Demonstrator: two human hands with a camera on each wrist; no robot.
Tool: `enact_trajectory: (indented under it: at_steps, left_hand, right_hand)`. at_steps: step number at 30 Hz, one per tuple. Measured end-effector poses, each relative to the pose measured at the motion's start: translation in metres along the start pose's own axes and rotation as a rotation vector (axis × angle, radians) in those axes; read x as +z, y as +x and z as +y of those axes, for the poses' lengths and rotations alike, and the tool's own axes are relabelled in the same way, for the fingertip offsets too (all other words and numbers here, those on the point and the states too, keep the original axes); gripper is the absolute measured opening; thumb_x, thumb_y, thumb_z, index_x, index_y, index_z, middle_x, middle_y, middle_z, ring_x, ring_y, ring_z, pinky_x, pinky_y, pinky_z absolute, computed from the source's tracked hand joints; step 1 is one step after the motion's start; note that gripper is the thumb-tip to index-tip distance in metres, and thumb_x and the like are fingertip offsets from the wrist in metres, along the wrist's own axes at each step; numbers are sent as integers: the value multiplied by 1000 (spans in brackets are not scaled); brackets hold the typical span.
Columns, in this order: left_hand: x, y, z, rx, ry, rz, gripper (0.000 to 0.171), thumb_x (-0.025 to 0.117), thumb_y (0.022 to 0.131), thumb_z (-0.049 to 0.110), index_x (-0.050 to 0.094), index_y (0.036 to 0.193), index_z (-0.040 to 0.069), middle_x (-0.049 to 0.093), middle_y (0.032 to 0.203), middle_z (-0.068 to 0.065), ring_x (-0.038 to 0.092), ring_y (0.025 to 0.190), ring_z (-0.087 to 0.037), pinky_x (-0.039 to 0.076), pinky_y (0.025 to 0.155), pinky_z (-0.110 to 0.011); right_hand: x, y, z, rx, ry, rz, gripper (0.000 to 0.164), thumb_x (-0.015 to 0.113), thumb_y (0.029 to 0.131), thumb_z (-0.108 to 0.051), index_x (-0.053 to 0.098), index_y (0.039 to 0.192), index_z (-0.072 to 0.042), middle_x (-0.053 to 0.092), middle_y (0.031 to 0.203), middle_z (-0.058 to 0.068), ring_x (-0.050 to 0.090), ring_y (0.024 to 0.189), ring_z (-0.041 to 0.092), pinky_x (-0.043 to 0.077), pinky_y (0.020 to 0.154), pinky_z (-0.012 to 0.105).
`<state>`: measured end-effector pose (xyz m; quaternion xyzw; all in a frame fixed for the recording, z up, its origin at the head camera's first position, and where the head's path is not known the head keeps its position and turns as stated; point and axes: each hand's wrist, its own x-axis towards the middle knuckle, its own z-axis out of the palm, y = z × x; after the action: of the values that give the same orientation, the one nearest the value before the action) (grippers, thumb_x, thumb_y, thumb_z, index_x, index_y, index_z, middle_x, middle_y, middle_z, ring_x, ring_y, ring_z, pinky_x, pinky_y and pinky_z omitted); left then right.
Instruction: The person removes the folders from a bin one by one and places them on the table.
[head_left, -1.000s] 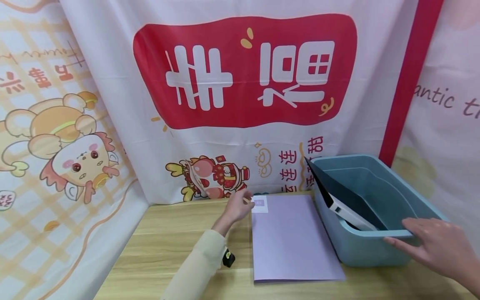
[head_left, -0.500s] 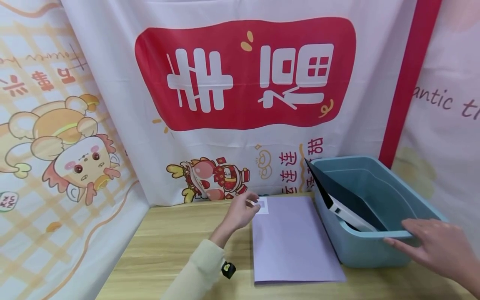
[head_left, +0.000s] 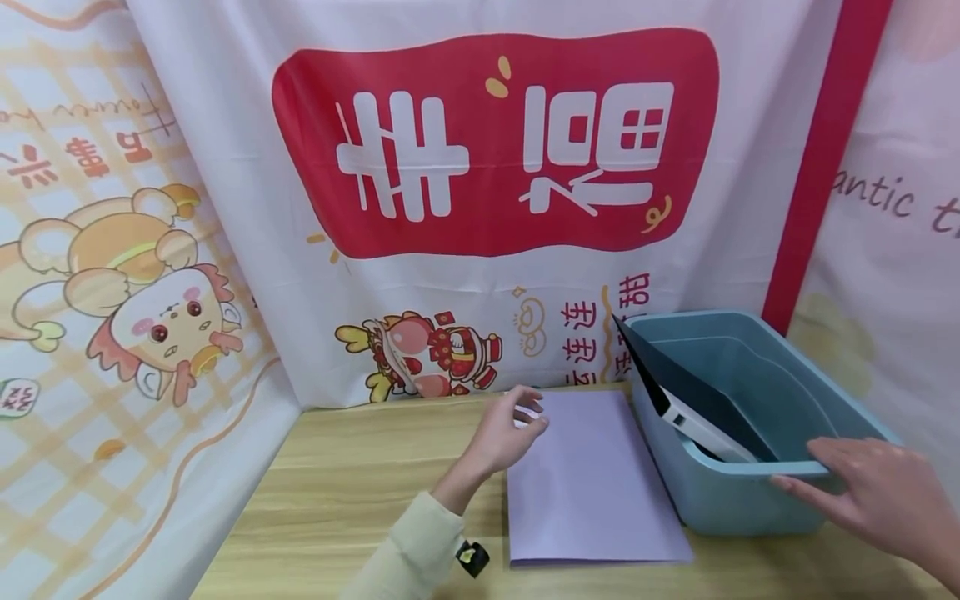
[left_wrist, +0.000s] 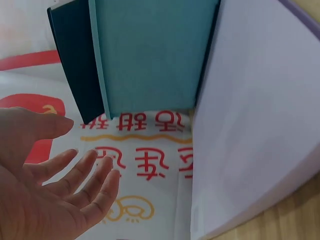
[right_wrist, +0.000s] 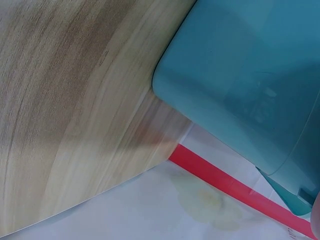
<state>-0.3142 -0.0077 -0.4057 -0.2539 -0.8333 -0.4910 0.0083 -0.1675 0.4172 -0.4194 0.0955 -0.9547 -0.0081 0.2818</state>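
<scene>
A lavender folder lies flat on the wooden table, left of a blue plastic bin. My left hand hovers over the folder's upper left corner, fingers loosely bent and holding nothing. In the left wrist view, that hand is apart from the folder, thumb spread from the fingers. My right hand grips the bin's near rim, its thumb on the outer side. A dark binder with a white spine leans tilted in the bin, its upper corner sticking out over the left wall.
A printed white cloth hangs behind the table, and another patterned cloth borders it on the left. Bare wood shows left of the folder. A small black device is at my left wrist.
My left hand has moved rightward over the folder's corner and now mostly covers the white label there. The right hand, bin and folder stay in place.
</scene>
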Motion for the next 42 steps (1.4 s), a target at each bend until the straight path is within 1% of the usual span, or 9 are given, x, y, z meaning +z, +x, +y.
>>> enact_trajectory:
  at_steps: [4, 11, 15, 20, 25, 28, 31, 35, 42]
  left_hand:
    - [11, -1, 6, -12, -59, -2, 37, 72, 95, 16, 61, 129, 8, 67, 115, -13, 69, 98, -24, 59, 78, -30]
    - [26, -3, 20, -25, -116, -4, 43, 74, 94, 23, 58, 133, 14, 65, 118, -3, 68, 102, -19, 58, 80, -28]
    - [34, -4, 31, -8, -134, -12, 44, 74, 94, 26, 58, 134, 15, 65, 121, -2, 66, 110, -24, 56, 84, -29]
    - [45, -8, 42, -5, -166, -24, 46, 74, 94, 26, 57, 136, 15, 64, 123, -2, 64, 115, -30, 54, 87, -27]
    - [56, -9, 51, -6, -190, -30, 52, 75, 93, 29, 54, 139, 17, 61, 126, 1, 62, 116, -23, 53, 90, -27]
    - [62, -9, 55, -9, -203, -16, 56, 76, 92, 30, 52, 141, 18, 61, 129, -1, 60, 116, -18, 53, 95, -32]
    - [70, -8, 61, -34, -228, -6, 59, 77, 91, 34, 51, 142, 23, 60, 129, 5, 57, 117, -13, 52, 96, -35]
    - [83, -4, 70, -54, -248, -8, 57, 79, 89, 39, 52, 138, 29, 57, 124, 15, 54, 116, -7, 51, 95, -31]
    - [105, 0, 80, -45, -235, -10, 62, 79, 88, 41, 51, 141, 22, 56, 126, 12, 52, 113, -4, 49, 94, -26]
  right_hand:
    - [0, 0, 0, 2, -3, -8, 51, 79, 75, -62, 45, 66, -26, 36, 56, -13, 30, 49, 4, 35, 47, 23]
    - [1, -1, 2, -24, -6, 22, 54, 80, 74, -62, 41, 65, -26, 32, 56, -13, 27, 49, 3, 32, 47, 23]
    - [0, 0, 3, -35, -13, 48, 57, 81, 73, -62, 39, 64, -25, 28, 56, -13, 26, 50, 4, 28, 47, 24]
    - [0, -1, 2, -15, -25, 14, 56, 79, 74, -63, 41, 64, -24, 30, 56, -11, 28, 50, 6, 31, 47, 24]
    - [-2, 0, 0, 18, -31, -52, 52, 77, 77, -64, 45, 65, -24, 35, 56, -10, 32, 49, 7, 38, 48, 25]
    - [-2, 1, -1, 20, -38, -64, 52, 76, 77, -64, 46, 65, -24, 35, 56, -10, 33, 49, 7, 38, 49, 25]
    - [-2, 1, 0, 20, -41, -70, 51, 76, 77, -65, 48, 66, -23, 37, 57, -9, 35, 50, 8, 40, 49, 26]
    - [-2, 2, 1, 28, -46, -83, 52, 75, 77, -65, 48, 67, -22, 37, 57, -8, 35, 51, 10, 40, 50, 27]
    - [0, 1, 0, 3, -43, -39, 52, 77, 76, -65, 45, 65, -24, 34, 57, -10, 33, 50, 7, 37, 49, 25]
